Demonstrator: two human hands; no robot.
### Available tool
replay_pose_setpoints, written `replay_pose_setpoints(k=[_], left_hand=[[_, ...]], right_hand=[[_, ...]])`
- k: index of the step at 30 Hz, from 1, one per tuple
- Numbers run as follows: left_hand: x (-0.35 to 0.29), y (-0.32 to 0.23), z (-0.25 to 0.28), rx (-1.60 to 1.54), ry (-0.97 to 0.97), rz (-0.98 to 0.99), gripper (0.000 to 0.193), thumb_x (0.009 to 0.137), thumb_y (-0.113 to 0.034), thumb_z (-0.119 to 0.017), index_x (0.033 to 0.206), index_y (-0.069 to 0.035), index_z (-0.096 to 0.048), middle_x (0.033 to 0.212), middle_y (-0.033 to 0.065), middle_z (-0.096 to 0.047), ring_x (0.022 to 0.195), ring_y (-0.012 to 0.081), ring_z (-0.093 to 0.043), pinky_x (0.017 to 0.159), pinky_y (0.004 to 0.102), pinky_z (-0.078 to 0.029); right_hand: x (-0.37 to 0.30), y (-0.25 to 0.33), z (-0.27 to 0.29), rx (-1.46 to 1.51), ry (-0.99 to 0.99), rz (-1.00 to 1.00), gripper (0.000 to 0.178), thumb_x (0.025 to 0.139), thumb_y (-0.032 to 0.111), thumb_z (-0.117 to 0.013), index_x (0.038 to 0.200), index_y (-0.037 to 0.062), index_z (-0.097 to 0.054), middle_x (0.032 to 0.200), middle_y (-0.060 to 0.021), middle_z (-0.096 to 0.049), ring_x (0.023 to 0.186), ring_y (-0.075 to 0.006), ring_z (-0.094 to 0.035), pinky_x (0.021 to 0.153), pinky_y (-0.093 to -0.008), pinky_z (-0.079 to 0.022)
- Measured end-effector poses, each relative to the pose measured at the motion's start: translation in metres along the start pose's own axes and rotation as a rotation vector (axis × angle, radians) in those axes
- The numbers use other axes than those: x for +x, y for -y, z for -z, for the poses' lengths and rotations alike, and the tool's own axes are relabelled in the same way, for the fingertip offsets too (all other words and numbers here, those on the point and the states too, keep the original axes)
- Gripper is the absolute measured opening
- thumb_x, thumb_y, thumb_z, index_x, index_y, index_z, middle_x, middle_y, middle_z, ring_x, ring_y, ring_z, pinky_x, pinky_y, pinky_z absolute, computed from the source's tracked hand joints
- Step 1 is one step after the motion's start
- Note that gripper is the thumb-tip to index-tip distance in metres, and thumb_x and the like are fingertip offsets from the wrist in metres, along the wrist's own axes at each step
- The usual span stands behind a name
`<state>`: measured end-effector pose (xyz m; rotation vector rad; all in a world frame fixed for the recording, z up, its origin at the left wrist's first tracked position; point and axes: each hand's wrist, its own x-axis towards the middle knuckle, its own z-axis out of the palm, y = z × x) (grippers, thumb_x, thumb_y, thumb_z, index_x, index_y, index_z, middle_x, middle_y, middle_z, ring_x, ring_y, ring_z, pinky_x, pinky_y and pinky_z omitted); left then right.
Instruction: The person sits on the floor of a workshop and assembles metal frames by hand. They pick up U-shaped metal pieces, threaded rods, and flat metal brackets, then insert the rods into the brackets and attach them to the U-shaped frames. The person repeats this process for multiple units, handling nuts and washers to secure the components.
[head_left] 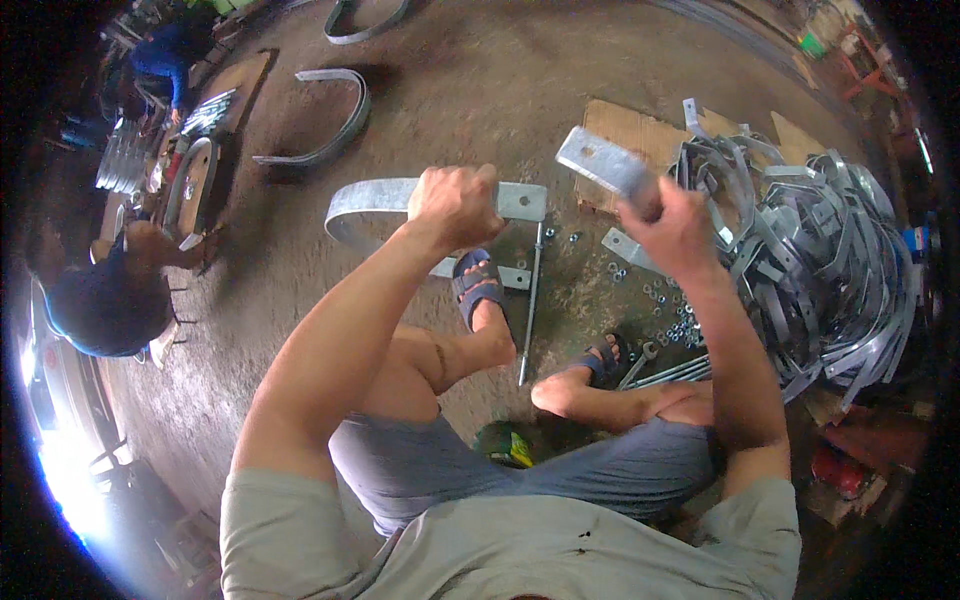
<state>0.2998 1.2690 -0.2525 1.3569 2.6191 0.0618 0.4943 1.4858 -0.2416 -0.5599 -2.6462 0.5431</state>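
My left hand (455,208) is closed round the upper arm of a U-shaped galvanized steel band (372,198). That band stands on edge in front of me, with a hole in each flat end. A long threaded rod (532,310) runs from its upper end down past its lower end (515,278). My left sandal (478,285) is against the band's lower arm. To the right, my right hand (672,225) grips a second steel band (603,165), whose flat, holed end points up and left. It is slightly blurred, and its rest is hidden behind my hand and forearm.
A large heap of bent steel bands (810,260) lies at right beside flat cardboard (635,135). Loose nuts and washers (680,325), a wrench (650,352) and several rods (670,372) are near my right foot. Curved bands (350,125) lie ahead. Another person (105,290) works at left.
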Motion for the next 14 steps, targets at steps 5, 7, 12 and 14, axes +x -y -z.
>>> replay_pose_setpoints(k=[5, 7, 12, 14], left_hand=[[0.002, -0.003, -0.001, -0.027, 0.013, 0.01, 0.034, 0.076, -0.03, -0.068, 0.1, -0.007, -0.068, 0.093, 0.0187, -0.073, 0.093, 0.0358, -0.071, 0.083, 0.0444, -0.055], [-0.001, -0.004, -0.002, -0.026, 0.018, 0.029, 0.033, 0.077, -0.03, -0.068, 0.1, -0.007, -0.068, 0.094, 0.0188, -0.073, 0.092, 0.036, -0.071, 0.083, 0.0444, -0.055], [0.0, -0.007, 0.004, 0.016, 0.045, 0.033, 0.032, 0.079, -0.029, -0.065, 0.102, -0.008, -0.068, 0.095, 0.0189, -0.073, 0.094, 0.0351, -0.071, 0.084, 0.0446, -0.055], [-0.001, -0.005, 0.003, 0.03, 0.05, 0.044, 0.033, 0.078, -0.03, -0.068, 0.104, -0.009, -0.067, 0.094, 0.0187, -0.073, 0.092, 0.0348, -0.072, 0.084, 0.044, -0.055]], right_hand=[[-0.004, 0.024, 0.001, -0.079, 0.138, 0.028, 0.034, 0.074, 0.036, -0.08, 0.076, 0.0074, -0.061, 0.071, -0.0152, -0.069, 0.071, -0.036, -0.07, 0.066, -0.0464, -0.055], [-0.008, 0.032, -0.013, -0.179, 0.191, 0.056, 0.034, 0.073, 0.036, -0.08, 0.076, 0.0078, -0.062, 0.072, -0.015, -0.069, 0.072, -0.0356, -0.07, 0.067, -0.0463, -0.055], [-0.002, 0.003, 0.003, 0.027, 0.033, 0.007, 0.039, 0.077, 0.035, -0.082, 0.08, 0.0025, -0.062, 0.071, -0.0148, -0.069, 0.065, -0.0342, -0.068, 0.062, -0.0431, -0.054], [-0.001, 0.022, 0.011, -0.053, 0.06, 0.047, 0.038, 0.079, 0.035, -0.082, 0.083, 0.0024, -0.063, 0.075, -0.0154, -0.071, 0.068, -0.0289, -0.071, 0.062, -0.0441, -0.054]])
